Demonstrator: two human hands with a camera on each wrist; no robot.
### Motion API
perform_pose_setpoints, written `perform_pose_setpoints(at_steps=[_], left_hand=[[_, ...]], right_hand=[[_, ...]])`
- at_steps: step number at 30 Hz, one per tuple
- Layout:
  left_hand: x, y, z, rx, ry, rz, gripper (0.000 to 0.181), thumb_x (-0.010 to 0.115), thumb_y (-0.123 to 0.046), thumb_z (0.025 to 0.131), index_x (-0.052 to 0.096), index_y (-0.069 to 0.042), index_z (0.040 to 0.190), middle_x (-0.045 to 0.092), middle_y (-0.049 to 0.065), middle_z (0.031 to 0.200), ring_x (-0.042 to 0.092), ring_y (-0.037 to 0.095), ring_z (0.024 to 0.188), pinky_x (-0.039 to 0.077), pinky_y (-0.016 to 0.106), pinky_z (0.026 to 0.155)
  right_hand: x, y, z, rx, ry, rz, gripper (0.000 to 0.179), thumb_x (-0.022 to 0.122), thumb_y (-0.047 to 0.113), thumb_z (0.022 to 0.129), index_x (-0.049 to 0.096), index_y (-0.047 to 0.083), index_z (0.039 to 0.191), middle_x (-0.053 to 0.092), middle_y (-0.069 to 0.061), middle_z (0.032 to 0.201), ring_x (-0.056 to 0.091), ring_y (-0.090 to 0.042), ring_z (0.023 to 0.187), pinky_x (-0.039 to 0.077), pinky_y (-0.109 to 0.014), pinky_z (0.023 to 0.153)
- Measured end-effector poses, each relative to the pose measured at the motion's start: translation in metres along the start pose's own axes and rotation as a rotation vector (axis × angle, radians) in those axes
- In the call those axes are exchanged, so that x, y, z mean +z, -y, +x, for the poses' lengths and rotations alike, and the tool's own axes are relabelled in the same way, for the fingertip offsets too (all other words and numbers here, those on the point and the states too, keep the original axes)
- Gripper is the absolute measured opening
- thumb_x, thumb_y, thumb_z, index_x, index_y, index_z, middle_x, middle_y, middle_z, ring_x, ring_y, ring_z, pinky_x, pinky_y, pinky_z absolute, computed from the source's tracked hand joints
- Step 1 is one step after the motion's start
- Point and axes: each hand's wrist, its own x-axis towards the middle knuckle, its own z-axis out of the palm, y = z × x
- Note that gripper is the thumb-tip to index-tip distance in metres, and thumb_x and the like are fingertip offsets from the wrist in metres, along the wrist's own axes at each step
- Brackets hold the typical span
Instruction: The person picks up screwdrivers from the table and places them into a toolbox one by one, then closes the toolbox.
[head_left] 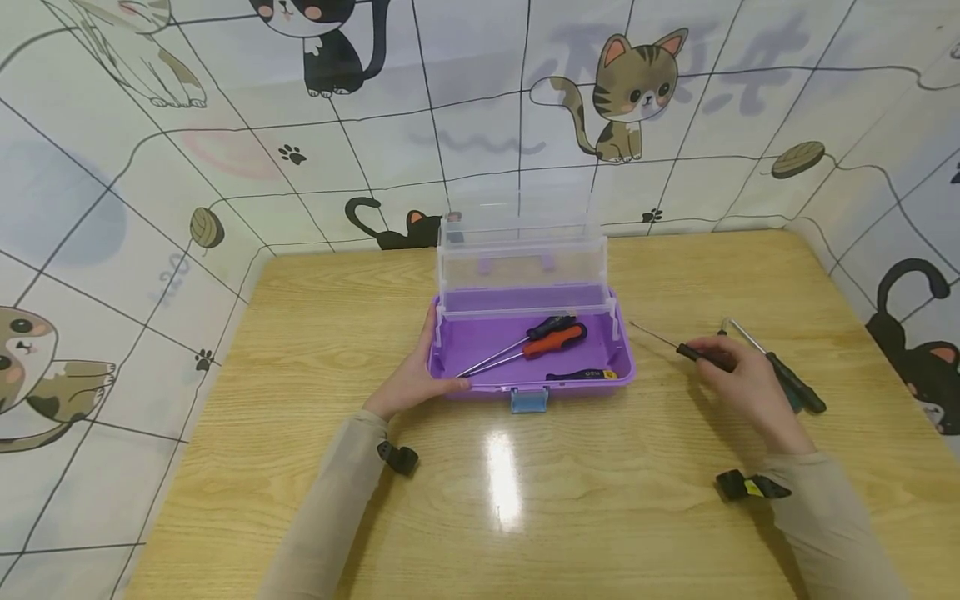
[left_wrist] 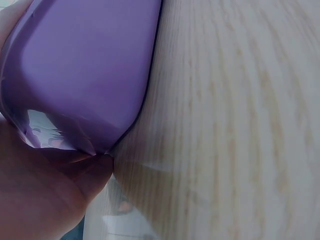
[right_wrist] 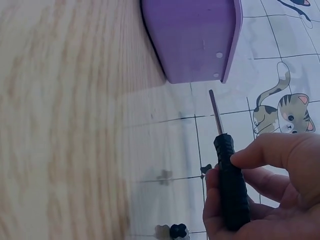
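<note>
A purple toolbox (head_left: 468,333) sits on the table with its clear lid (head_left: 522,265) raised. My left hand (head_left: 405,385) grips its left end, thumb along the front rim; the left wrist view shows the fingers against the purple wall (left_wrist: 90,60). To the right of the box, my right hand (head_left: 746,387) holds a black-handled screwdriver (right_wrist: 232,185) between thumb and fingers, its shaft pointing toward the box. Inside the box lie a black-handled screwdriver (head_left: 551,326), a red-and-black screwdriver (head_left: 557,340) and a black tool with a yellow end (head_left: 581,375).
Beyond the right hand, another black-handled screwdriver (head_left: 797,383) lies on the table beside a partly hidden teal handle (head_left: 792,399). A blue latch (head_left: 528,402) hangs at the box's front. Cat-printed wall covering (head_left: 480,158) borders the wooden table (head_left: 570,517).
</note>
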Motion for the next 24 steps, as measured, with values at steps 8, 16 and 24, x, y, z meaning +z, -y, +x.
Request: perform_pose_setpoints(at_steps=[8, 16, 24], left_hand=[[-0.001, -0.001, 0.001, 0.012, 0.006, -0.026, 0.128, 0.080, -0.007, 0.075, -0.019, -0.027, 0.152, -0.009, 0.009, 0.160, 0.004, 0.032, 0.145, 0.010, 0.050, 0.114], [0.000, -0.003, 0.000, 0.007, 0.006, -0.004, 0.126, 0.079, -0.008, 0.076, -0.020, -0.025, 0.151, -0.012, 0.008, 0.160, 0.001, 0.027, 0.145, 0.008, 0.049, 0.114], [0.000, -0.004, -0.002, -0.006, 0.002, 0.006, 0.125, 0.079, -0.008, 0.077, -0.020, -0.026, 0.152, -0.011, 0.009, 0.159, 0.001, 0.029, 0.145, 0.008, 0.050, 0.114]], right_hand=[[-0.001, 0.006, 0.002, -0.039, -0.023, 0.032, 0.033, 0.053, 0.013, 0.099, 0.056, 0.001, 0.130, 0.059, -0.022, 0.118, 0.052, 0.002, 0.089, 0.046, -0.015, 0.066], [-0.003, 0.017, 0.005, -0.044, -0.049, 0.006, 0.032, 0.054, 0.015, 0.099, 0.058, 0.002, 0.128, 0.060, -0.021, 0.116, 0.051, 0.003, 0.087, 0.043, -0.014, 0.066], [-0.007, 0.026, 0.011, -0.063, -0.058, 0.014, 0.032, 0.054, 0.016, 0.099, 0.058, 0.002, 0.128, 0.060, -0.020, 0.117, 0.052, 0.002, 0.087, 0.043, -0.015, 0.066]])
